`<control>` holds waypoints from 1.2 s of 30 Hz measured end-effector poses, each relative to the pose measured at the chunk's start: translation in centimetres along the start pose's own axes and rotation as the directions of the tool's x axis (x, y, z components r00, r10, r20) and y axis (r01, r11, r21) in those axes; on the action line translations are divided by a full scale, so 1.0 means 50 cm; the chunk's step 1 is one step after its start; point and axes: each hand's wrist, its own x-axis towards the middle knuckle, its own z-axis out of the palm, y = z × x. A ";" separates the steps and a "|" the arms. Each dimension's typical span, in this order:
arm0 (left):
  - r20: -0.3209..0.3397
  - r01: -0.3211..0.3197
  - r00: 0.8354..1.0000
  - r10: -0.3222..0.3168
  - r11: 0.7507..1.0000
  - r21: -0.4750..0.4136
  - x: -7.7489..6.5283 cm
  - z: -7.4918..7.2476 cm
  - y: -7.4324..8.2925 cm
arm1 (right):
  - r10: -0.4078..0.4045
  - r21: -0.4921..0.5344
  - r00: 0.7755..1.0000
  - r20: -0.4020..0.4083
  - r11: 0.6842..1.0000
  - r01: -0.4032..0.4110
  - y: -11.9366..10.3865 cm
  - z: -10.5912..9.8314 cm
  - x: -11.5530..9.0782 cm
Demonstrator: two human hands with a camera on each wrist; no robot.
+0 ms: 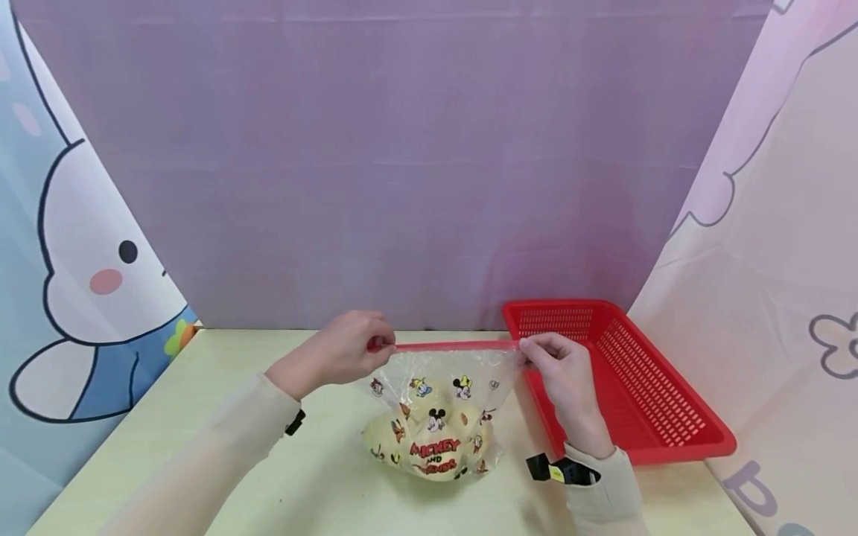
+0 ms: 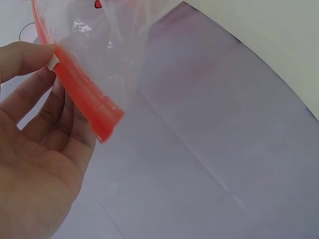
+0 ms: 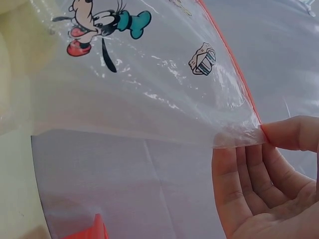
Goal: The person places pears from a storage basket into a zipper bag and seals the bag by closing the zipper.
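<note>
A clear zip bag (image 1: 429,372) printed with cartoon figures stands on the table, its red zip edge stretched level between both hands. Several pale yellow, rounded things (image 1: 382,438) fill its lower part. My left hand (image 1: 351,346) pinches the zip at the left; in the left wrist view a small white slider (image 2: 53,62) sits under the thumb, and a red end of the strip sticks out past the fingers. At the other top corner, my right hand (image 1: 559,372) pinches the bag between thumb and fingers, as the right wrist view shows too.
A red plastic basket (image 1: 670,449) with perforated walls stands on the right of the table (image 1: 268,491), close beside the right hand. Behind the table hangs a purple-grey cloth (image 1: 402,164). Printed cloths flank both sides.
</note>
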 end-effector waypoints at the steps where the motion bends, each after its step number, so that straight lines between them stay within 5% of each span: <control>1: 0.000 0.003 1.000 -0.003 1.000 0.000 -0.002 -0.001 -0.002 | 0.001 0.002 1.000 0.000 1.000 -0.001 0.000 0.000 0.000; 36: -0.022 0.054 0.998 -0.054 0.999 -0.002 -0.037 -0.021 -0.027 | 0.006 0.006 1.000 0.004 1.000 -0.006 -0.003 -0.002 -0.001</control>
